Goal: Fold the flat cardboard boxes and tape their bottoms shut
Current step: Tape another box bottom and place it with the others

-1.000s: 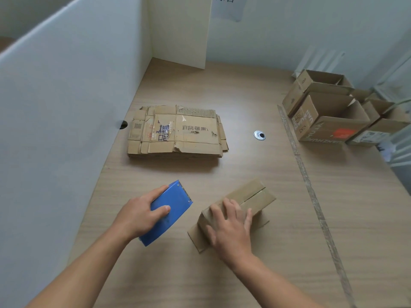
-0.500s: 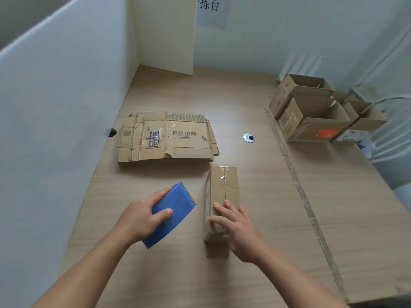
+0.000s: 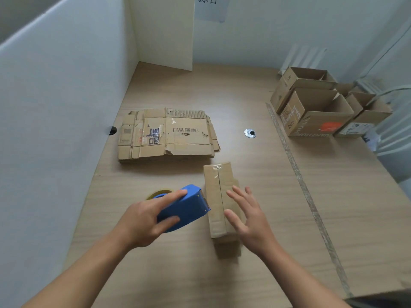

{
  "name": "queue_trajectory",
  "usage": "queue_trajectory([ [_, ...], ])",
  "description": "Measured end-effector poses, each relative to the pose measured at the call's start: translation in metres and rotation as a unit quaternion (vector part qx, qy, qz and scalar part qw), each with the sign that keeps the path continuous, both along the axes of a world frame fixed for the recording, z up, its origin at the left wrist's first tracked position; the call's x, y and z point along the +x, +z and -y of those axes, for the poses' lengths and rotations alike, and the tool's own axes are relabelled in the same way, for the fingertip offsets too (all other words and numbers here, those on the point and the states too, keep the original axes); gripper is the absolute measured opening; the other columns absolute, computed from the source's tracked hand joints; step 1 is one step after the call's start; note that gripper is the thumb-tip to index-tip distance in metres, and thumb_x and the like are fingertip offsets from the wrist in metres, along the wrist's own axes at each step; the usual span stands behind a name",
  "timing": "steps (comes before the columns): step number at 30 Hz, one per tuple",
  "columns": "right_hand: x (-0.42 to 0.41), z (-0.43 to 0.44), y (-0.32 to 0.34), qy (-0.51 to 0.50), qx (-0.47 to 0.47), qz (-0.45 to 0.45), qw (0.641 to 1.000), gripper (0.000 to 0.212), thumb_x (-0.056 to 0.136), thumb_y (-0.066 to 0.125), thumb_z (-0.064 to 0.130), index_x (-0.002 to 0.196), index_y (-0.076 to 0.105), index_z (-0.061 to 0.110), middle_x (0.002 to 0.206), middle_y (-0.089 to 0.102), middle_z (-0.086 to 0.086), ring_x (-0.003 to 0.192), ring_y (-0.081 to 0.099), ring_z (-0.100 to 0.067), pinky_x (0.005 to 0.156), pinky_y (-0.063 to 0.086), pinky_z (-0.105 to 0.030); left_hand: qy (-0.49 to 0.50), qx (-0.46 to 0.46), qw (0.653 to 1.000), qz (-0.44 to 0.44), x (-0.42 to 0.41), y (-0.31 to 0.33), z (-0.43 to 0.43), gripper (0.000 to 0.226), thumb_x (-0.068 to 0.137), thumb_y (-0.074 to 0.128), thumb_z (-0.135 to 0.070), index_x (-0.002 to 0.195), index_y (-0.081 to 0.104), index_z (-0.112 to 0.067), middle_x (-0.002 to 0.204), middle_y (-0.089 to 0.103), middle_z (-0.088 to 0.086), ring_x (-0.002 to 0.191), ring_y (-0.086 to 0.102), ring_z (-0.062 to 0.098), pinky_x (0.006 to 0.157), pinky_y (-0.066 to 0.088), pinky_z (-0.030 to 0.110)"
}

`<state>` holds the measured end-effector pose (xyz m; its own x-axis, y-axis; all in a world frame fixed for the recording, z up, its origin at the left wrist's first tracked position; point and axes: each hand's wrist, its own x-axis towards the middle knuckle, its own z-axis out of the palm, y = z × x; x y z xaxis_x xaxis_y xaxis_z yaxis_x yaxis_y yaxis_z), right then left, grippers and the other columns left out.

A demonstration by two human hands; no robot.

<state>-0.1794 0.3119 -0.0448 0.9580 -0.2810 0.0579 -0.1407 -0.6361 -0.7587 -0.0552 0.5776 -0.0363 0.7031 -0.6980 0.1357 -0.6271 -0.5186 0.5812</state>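
A small folded cardboard box (image 3: 219,196) stands bottom-up on the wooden table (image 3: 278,218), its flaps meeting in a seam that runs away from me, with a scrap of clear tape at the far end. My left hand (image 3: 144,221) grips a blue tape dispenser (image 3: 185,207), whose toothed end touches the box's left edge. My right hand (image 3: 246,216) hovers over the box's right side, fingers spread, holding nothing. A stack of flat cardboard boxes (image 3: 166,135) lies further back.
Several folded open boxes (image 3: 315,112) cluster at the far right of the table. A metal grommet (image 3: 250,133) sits in the tabletop between them and the flat stack. White partition walls (image 3: 55,107) close the left and back sides. A tape strip (image 3: 298,174) runs along the table.
The small box was turned so its seam points away from me. My right hand lifted off it and spread open. My left hand brought the dispenser against the box's left edge.
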Motion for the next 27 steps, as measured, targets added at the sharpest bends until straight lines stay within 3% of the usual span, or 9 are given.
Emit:
queue_trajectory([
  [2, 0.008, -0.002, 0.011, 0.007, 0.012, 0.005, 1.000, 0.046, 0.089, 0.052, 0.055, 0.134, 0.043, 0.050, 0.147, 0.032, 0.033, 0.151, 0.009, -0.001, 0.117, 0.011, -0.014, -0.021, 0.009, 0.997, 0.072, -0.002, 0.002, -0.001, 0.060, 0.083, 0.052, -0.052, 0.141, 0.041, -0.046, 0.105, 0.069, -0.020, 0.083, 0.053, 0.009, 0.058, 0.035, 0.007],
  [4, 0.016, -0.003, 0.022, 0.038, 0.029, -0.003, 0.999, 0.045, 0.092, 0.057, 0.047, 0.136, 0.044, 0.047, 0.146, 0.037, 0.031, 0.150, 0.011, -0.002, 0.113, 0.011, -0.009, -0.049, 0.006, 0.992, 0.112, -0.003, 0.003, -0.002, 0.055, 0.087, 0.052, -0.053, 0.140, 0.044, -0.043, 0.104, 0.069, -0.019, 0.084, 0.058, 0.007, 0.054, 0.043, 0.015],
  [8, 0.024, -0.002, 0.035, 0.104, 0.074, -0.039, 0.991, 0.049, 0.097, 0.062, 0.027, 0.141, 0.045, 0.043, 0.140, 0.053, 0.019, 0.145, 0.026, 0.001, 0.115, 0.022, -0.017, -0.097, -0.019, 0.979, 0.180, -0.002, 0.008, 0.001, 0.044, 0.096, 0.049, -0.049, 0.138, 0.047, -0.037, 0.089, 0.066, -0.012, 0.069, 0.056, 0.011, 0.050, 0.045, 0.025],
  [11, 0.023, 0.002, 0.039, 0.122, 0.109, -0.051, 0.985, 0.053, 0.097, 0.063, 0.022, 0.141, 0.043, 0.046, 0.124, 0.064, 0.020, 0.129, 0.047, 0.006, 0.106, 0.033, -0.011, -0.102, -0.014, 0.969, 0.226, -0.002, 0.014, 0.003, 0.040, 0.096, 0.050, -0.042, 0.136, 0.049, -0.034, 0.075, 0.057, -0.009, 0.058, 0.049, 0.016, 0.047, 0.037, 0.027],
  [13, 0.023, 0.003, 0.039, 0.130, 0.112, -0.053, 0.984, 0.050, 0.097, 0.063, 0.021, 0.138, 0.047, 0.045, 0.121, 0.066, 0.020, 0.127, 0.049, 0.005, 0.106, 0.035, -0.013, -0.111, -0.008, 0.964, 0.243, -0.001, 0.017, 0.004, 0.036, 0.100, 0.044, -0.044, 0.134, 0.049, -0.033, 0.072, 0.055, -0.008, 0.055, 0.048, 0.017, 0.046, 0.036, 0.027],
  [16, 0.025, 0.001, 0.036, 0.127, 0.087, -0.041, 0.987, 0.039, 0.095, 0.066, 0.022, 0.127, 0.059, 0.043, 0.114, 0.068, 0.022, 0.126, 0.050, 0.003, 0.108, 0.039, -0.023, -0.130, -0.002, 0.961, 0.245, -0.003, 0.018, 0.004, 0.035, 0.102, 0.042, -0.044, 0.136, 0.047, -0.036, 0.072, 0.055, -0.007, 0.052, 0.049, 0.019, 0.046, 0.037, 0.027],
  [21, 0.027, -0.005, 0.029, 0.086, 0.040, 0.035, 0.995, 0.006, 0.090, 0.071, 0.022, 0.095, 0.076, 0.021, 0.096, 0.067, 0.018, 0.104, 0.060, -0.009, 0.093, 0.047, -0.032, -0.140, -0.013, 0.964, 0.224, -0.004, 0.016, 0.007, 0.041, 0.099, 0.049, -0.042, 0.138, 0.046, -0.034, 0.075, 0.055, -0.008, 0.057, 0.050, 0.017, 0.048, 0.039, 0.028],
  [24, 0.026, -0.004, 0.029, 0.055, 0.064, 0.016, 0.996, 0.008, 0.091, 0.071, 0.026, 0.086, 0.072, 0.033, 0.100, 0.066, 0.021, 0.105, 0.059, -0.006, 0.094, 0.048, -0.029, -0.143, -0.021, 0.974, 0.173, -0.005, 0.015, 0.006, 0.051, 0.094, 0.054, -0.046, 0.143, 0.042, -0.038, 0.082, 0.062, -0.011, 0.066, 0.055, 0.013, 0.051, 0.043, 0.026],
  [27, 0.019, -0.001, 0.031, 0.034, 0.073, -0.028, 0.996, 0.016, 0.089, 0.073, 0.025, 0.079, 0.069, 0.037, 0.108, 0.062, 0.020, 0.110, 0.056, -0.002, 0.096, 0.041, -0.018, -0.145, -0.005, 0.985, 0.088, -0.008, 0.017, 0.006, 0.063, 0.089, 0.055, -0.053, 0.147, 0.031, -0.054, 0.097, 0.069, -0.014, 0.078, 0.059, 0.009, 0.060, 0.049, 0.021],
])
